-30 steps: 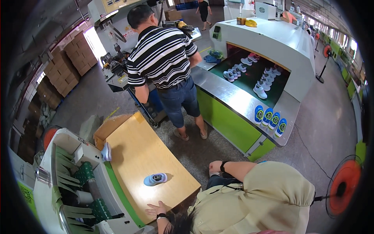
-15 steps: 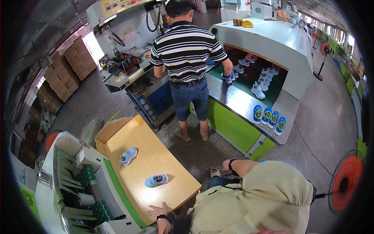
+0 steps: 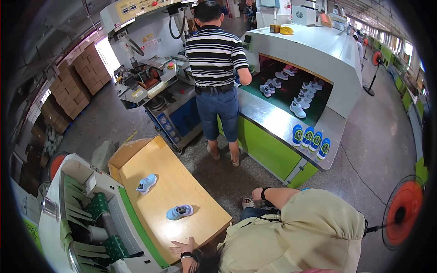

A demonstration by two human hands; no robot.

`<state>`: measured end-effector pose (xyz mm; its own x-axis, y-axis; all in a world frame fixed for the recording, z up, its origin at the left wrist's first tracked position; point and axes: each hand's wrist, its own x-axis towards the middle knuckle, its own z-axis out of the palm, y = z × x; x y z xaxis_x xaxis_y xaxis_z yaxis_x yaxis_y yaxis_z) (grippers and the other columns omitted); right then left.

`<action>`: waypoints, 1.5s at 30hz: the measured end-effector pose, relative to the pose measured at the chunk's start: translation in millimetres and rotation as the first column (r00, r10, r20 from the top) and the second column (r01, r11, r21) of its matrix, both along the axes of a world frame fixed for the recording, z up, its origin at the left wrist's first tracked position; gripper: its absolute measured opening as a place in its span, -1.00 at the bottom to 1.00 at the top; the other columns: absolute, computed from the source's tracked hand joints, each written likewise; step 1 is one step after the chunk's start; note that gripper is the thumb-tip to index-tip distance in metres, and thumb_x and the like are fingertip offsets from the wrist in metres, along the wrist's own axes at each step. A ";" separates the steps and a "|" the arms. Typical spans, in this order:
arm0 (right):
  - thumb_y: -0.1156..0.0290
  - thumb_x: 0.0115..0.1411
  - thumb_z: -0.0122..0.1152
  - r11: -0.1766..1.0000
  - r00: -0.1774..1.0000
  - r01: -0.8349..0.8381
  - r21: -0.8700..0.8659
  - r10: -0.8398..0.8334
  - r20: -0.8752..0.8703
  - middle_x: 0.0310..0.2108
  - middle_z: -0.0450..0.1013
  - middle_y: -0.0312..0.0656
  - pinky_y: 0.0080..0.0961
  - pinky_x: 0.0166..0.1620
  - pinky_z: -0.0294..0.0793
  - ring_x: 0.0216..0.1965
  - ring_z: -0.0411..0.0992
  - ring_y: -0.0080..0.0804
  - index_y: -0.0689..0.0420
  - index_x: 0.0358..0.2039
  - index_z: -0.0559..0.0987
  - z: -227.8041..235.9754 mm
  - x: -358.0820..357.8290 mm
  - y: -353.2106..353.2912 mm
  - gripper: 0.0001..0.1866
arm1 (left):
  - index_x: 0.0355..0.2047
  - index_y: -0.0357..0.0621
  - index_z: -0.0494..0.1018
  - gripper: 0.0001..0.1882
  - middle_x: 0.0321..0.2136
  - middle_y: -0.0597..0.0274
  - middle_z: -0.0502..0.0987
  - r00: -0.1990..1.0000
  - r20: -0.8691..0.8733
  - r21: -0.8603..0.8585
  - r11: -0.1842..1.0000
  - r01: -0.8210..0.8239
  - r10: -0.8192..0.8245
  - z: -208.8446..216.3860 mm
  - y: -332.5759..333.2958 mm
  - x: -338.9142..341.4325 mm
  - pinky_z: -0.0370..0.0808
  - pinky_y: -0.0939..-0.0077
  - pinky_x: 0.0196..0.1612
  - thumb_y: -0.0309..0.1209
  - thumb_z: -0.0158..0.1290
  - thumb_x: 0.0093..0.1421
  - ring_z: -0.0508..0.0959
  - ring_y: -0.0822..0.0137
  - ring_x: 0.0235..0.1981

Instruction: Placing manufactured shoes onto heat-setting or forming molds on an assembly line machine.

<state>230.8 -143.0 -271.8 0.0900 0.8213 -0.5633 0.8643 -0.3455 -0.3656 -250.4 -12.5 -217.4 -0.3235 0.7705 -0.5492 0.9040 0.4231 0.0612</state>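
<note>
— Where are your hands?
— My left hand (image 3: 181, 249) lies spread flat on the table's (image 3: 200, 200) near edge, I think for leaning. My right hand (image 3: 255, 194) is beside the table, by my knee; open or closed, I cannot tell.
— And shoes?
— Two lie on the table: the near shoe (image 3: 179, 211) just before my left hand, the far shoe (image 3: 146, 183) beyond it.

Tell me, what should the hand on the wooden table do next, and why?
Probably slide the left hand forward to the nearer blue shoe. The hand lies flat and empty on the near edge of the wooden table, that shoe sits closest, and a second blue shoe waits farther back.
</note>
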 end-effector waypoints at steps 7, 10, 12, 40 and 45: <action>0.14 -0.01 0.20 1.000 1.000 -0.008 -0.021 0.008 -0.001 -0.45 0.57 0.03 -0.10 -0.20 0.47 -0.32 0.54 0.01 0.16 -0.48 0.67 -10.1 2.5 -2.1 -0.68 | 0.39 0.18 -0.60 0.23 0.36 -0.21 -0.65 0.998 0.042 0.065 0.997 -0.042 0.039 -22.6 5.3 -5.9 -0.28 -0.46 0.27 0.32 0.00 0.06 -0.55 -0.22 0.39; 0.14 0.00 0.21 1.000 1.000 -0.007 -0.029 0.008 0.020 -0.44 0.57 0.03 -0.11 -0.18 0.48 -0.30 0.54 0.00 0.17 -0.46 0.67 -3.1 0.0 -0.3 -0.67 | 0.39 0.16 -0.60 0.29 0.36 -0.23 -0.66 0.997 0.055 0.073 0.996 -0.054 0.050 -28.2 6.0 -9.9 -0.28 -0.45 0.27 0.35 0.04 0.00 -0.55 -0.21 0.39; 0.14 0.01 0.21 0.999 1.000 -0.002 -0.053 0.003 0.024 -0.43 0.58 0.03 -0.11 -0.18 0.48 -0.29 0.55 -0.01 0.17 -0.45 0.68 -0.9 -1.0 2.1 -0.67 | 0.38 0.15 -0.60 0.35 0.35 -0.23 -0.66 0.997 0.051 0.081 0.995 -0.059 0.055 -34.4 5.0 -15.6 -0.29 -0.44 0.28 0.38 0.08 -0.06 -0.56 -0.20 0.39; 0.06 0.03 0.26 0.990 1.000 0.021 -0.142 -0.023 -0.007 -0.24 0.60 -0.06 -0.23 -0.04 0.49 -0.15 0.54 -0.13 0.05 -0.24 0.67 -1.4 0.7 -3.1 -0.62 | 0.41 -0.12 -0.38 0.49 0.39 -0.31 -0.27 0.990 -0.050 0.084 0.987 0.139 -0.135 18.7 -11.3 0.3 -0.22 -0.13 0.38 0.60 -0.01 -0.26 -0.26 -0.16 0.42; 0.22 0.11 0.28 0.996 0.987 0.089 -0.023 -0.091 -0.135 -0.37 0.59 -0.12 -0.40 -0.26 0.55 -0.39 0.55 -0.38 0.23 -0.24 0.62 -0.8 15.2 -12.2 -0.67 | 0.43 0.06 -0.30 0.39 0.42 -0.14 -0.27 0.997 -0.044 0.111 0.992 0.061 -0.056 27.0 -8.7 12.3 -0.20 -0.28 0.33 0.46 0.13 -0.21 -0.30 -0.08 0.44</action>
